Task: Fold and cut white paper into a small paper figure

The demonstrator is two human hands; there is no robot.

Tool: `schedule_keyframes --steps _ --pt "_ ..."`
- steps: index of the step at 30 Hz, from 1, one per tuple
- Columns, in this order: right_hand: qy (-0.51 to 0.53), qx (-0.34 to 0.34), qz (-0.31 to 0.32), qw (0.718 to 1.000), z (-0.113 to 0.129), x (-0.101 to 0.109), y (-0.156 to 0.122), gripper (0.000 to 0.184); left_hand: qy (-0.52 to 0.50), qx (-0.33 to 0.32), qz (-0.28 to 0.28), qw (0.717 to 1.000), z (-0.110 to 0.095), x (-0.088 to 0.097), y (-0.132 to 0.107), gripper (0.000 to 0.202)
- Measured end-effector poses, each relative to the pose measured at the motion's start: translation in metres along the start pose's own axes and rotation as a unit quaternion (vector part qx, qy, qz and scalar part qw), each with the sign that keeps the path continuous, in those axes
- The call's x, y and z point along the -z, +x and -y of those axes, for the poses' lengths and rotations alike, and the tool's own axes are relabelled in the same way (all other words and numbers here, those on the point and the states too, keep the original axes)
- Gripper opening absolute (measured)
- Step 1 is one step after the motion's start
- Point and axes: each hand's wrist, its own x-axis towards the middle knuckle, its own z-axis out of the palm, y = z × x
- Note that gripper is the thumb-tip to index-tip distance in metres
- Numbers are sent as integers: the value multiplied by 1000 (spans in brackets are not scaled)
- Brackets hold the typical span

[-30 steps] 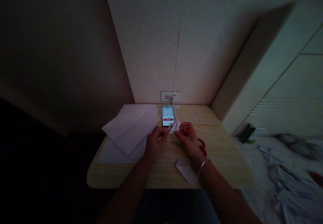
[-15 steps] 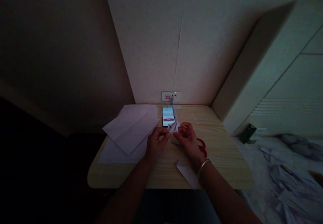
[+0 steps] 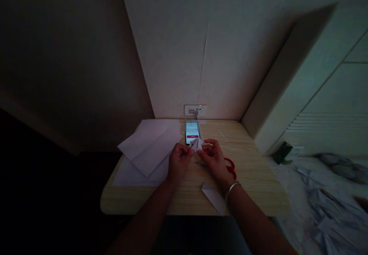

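Note:
Between my fingertips is a small folded piece of white paper (image 3: 196,144), held above the table near the lit phone (image 3: 192,132). My left hand (image 3: 179,161) pinches its left lower edge, and my right hand (image 3: 213,158) pinches its right side. Scissors (image 3: 230,168) with red handles lie partly under my right hand, their blades pointing left. Below that hand, by the table's front edge, lies a loose folded piece of paper (image 3: 214,198). The phone's lower end is partly covered by the held paper.
White paper sheets (image 3: 149,147) overlap on the left of the wooden table (image 3: 253,186). A wall socket (image 3: 195,110) with a plug is behind the phone. Thin paper strips (image 3: 222,135) lie at the back. To the right, a pale surface bears scattered papers (image 3: 336,220) and a dark box (image 3: 282,152).
The folded paper has turned slightly and shifted a little left between my fingers. Both hands keep hold of it in nearly the same place.

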Motion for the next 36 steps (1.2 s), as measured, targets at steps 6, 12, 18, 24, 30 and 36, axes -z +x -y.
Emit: schedule_keyframes --steps 6,12,18,24,30,36 --pt "14 -13 -12 1000 1 -2 1 39 -28 40 -2 999 1 -4 0 26" --pt "4 -5 -20 1000 -3 -1 1 40 -115 96 15 989 -3 -5 -1 34" --pt "-21 -14 -12 1000 0 -1 0 39 -100 123 23 987 -4 1 3 37" --pt "-52 1 -1 999 -3 0 -1 39 -80 127 37 988 -3 2 4 31" --pt "-126 39 6 991 -7 0 -3 40 -100 119 43 987 0 4 4 22" --pt "-260 135 -40 955 -6 2 -7 20 -8 5 11 1000 -5 6 1 19"
